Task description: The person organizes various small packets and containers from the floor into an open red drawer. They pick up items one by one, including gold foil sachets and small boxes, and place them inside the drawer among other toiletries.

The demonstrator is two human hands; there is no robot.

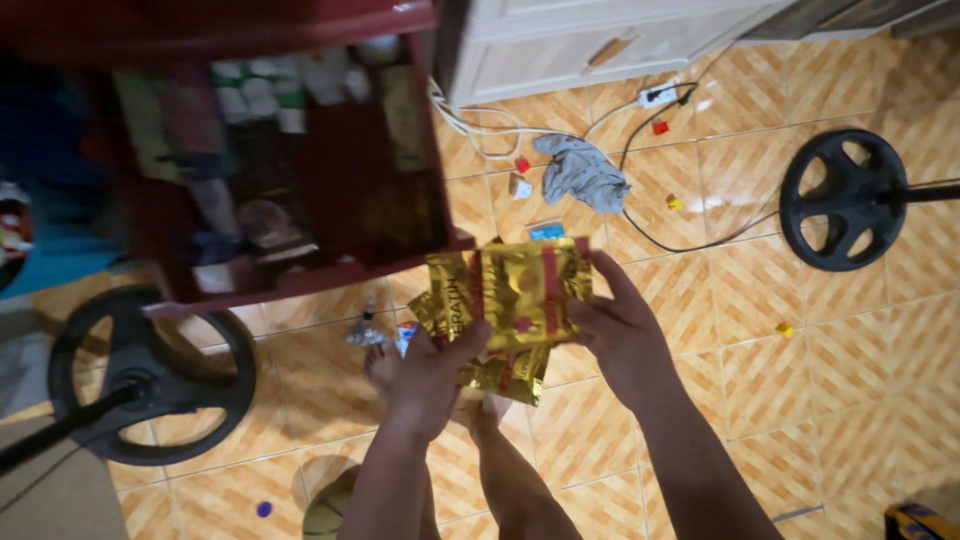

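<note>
Above the tiled floor (850, 400), gold sachets (510, 300) pinched between closed fingers (470, 335) of left hand (430, 375) and right hand (615, 335).

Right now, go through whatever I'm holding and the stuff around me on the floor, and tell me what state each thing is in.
Gold sachets: a bunch, held up between both hands.
Left hand: gripping the sachets from below.
Right hand: gripping their right edge.
Red shelf unit: open-fronted, packed with bottles.
Grey cloth: crumpled on the tiles.
Black cable: loose across the floor.
Fan base: flat on the floor.
</note>
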